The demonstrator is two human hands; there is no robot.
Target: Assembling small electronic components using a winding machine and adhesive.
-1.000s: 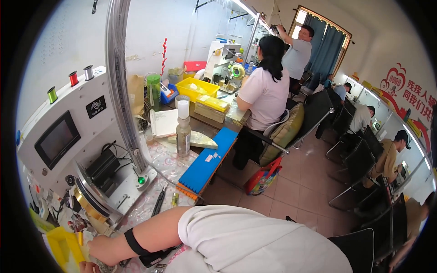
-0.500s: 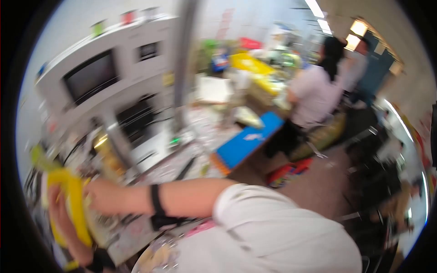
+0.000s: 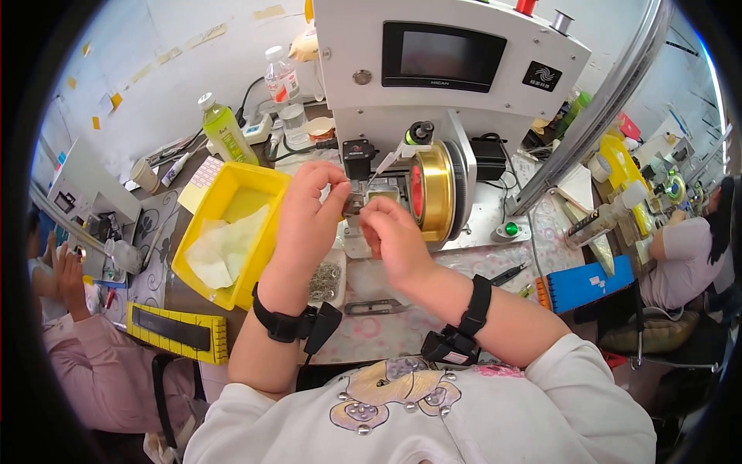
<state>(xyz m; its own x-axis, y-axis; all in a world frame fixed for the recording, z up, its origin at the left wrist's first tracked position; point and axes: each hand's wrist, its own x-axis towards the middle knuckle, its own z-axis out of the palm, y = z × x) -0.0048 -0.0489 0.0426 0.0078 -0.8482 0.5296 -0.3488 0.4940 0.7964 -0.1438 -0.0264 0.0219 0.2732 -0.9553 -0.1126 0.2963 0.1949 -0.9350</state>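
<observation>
Both my hands are raised at the front of a white desktop machine (image 3: 448, 116), close in front of its small metal working part (image 3: 380, 189). My left hand (image 3: 313, 205) is closed in a pinch, with thumb and forefinger together left of that part. My right hand (image 3: 396, 240) has its fingers curled in a pinch just to the right and slightly lower. Anything between the fingertips is too small to make out. A gold-coloured spool (image 3: 433, 195) is mounted beside my right hand. The yellow bin (image 3: 193, 267), with pale crumpled sheets (image 3: 226, 251) inside, stands left of my left forearm.
Below my hands lie a white tray of small metal pieces (image 3: 326, 280) and a grey cutter-like tool (image 3: 377, 307). Bottles (image 3: 228, 130) stand behind the bin. A slanted metal post (image 3: 595, 108) rises at the right. Co-workers sit on both sides.
The view has swung from a tilted, blurred angle to face the machine. My hands have gone from the yellow bin to the machine's front, and the bin now stands on the table.
</observation>
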